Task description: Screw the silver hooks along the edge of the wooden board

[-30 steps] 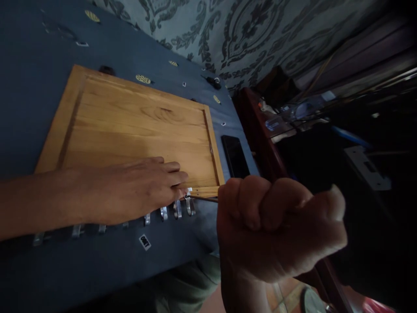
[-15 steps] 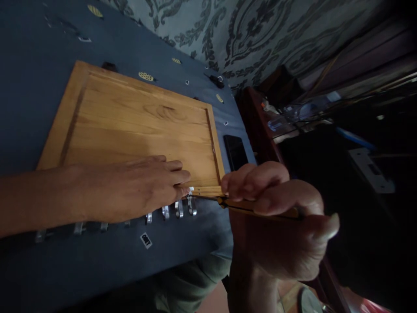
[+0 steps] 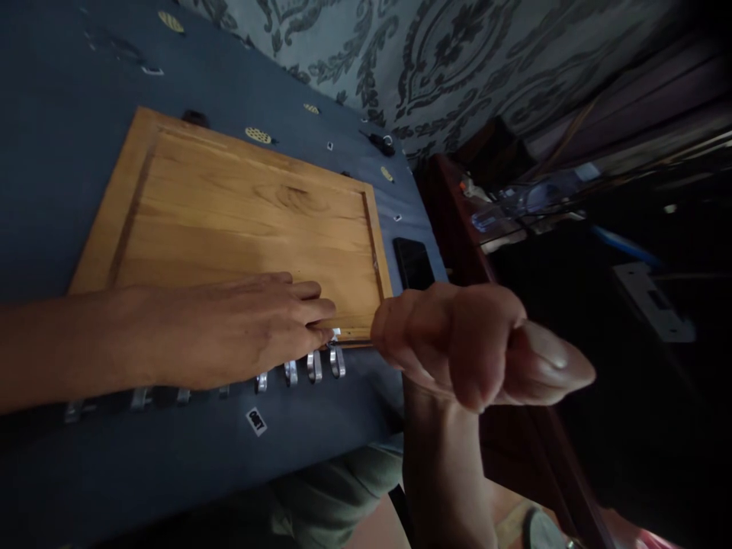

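Observation:
A framed wooden panel (image 3: 245, 221) lies on a dark blue patterned cloth (image 3: 320, 427). My left hand (image 3: 257, 328) rests on its near edge, with thumb and finger pressed round a small white-and-metal fitting (image 3: 335, 335). Several shiny metal hooks (image 3: 337, 362) stick out along that edge. My right hand (image 3: 457, 343) is wrapped round a screwdriver, whose handle is hidden by the fingers. Its thin dark shaft (image 3: 357, 343) reaches left to the fitting under my left fingertips.
A black phone (image 3: 412, 263) lies right of the panel. Beyond the panel is a small dark object with a ring (image 3: 380, 142). Dark red furniture (image 3: 451, 206) at the right holds clear plastic items, a blue item and a metal plate (image 3: 655, 301).
My right hand has turned around the screwdriver, so the yellow handle that showed before is now covered by the fingers. My left hand has stayed in place.

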Motion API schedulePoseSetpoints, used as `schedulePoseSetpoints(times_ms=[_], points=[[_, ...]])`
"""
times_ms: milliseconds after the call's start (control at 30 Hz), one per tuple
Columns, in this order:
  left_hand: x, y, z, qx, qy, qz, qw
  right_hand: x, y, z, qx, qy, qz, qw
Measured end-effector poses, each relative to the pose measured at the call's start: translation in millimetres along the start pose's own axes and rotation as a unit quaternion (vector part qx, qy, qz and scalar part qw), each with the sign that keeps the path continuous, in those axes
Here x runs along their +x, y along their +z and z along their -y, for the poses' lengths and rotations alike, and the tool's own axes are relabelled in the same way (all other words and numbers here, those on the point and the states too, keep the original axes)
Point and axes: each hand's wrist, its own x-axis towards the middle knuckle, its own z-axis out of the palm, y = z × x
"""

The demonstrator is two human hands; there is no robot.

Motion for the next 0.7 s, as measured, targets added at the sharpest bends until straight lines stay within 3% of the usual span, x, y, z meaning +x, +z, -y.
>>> schedulePoseSetpoints(times_ms=[67, 133, 300, 533, 700], points=[[-2.6, 4.1, 2.5, 0.002, 0.017, 0.001, 1.000, 0.5, 7.8, -1.0, -0.018, -0.017, -0.038, 0.999], [-5.5, 7.8, 4.5, 0.006, 0.018, -0.003, 1.000, 1.2, 18.6, -2.9, -0.033, -0.040, -0.114, 0.992], [-8.4, 10.9, 6.1, 0.030, 0.023, -0.016, 0.999, 6.5, 48.2, -8.4, -0.100, -0.073, -0.277, 0.953], [-2.0, 1.6, 5.7, -0.014, 0.041, -0.006, 0.999, 13.0, 73.6, -15.9, -0.214, -0.122, -0.474, 0.846], [-3.6, 4.7, 7.4, -0.027, 0.047, -0.004, 0.999, 12.4, 82.4, -26.5, -0.212, -0.154, -0.599, 0.757]])
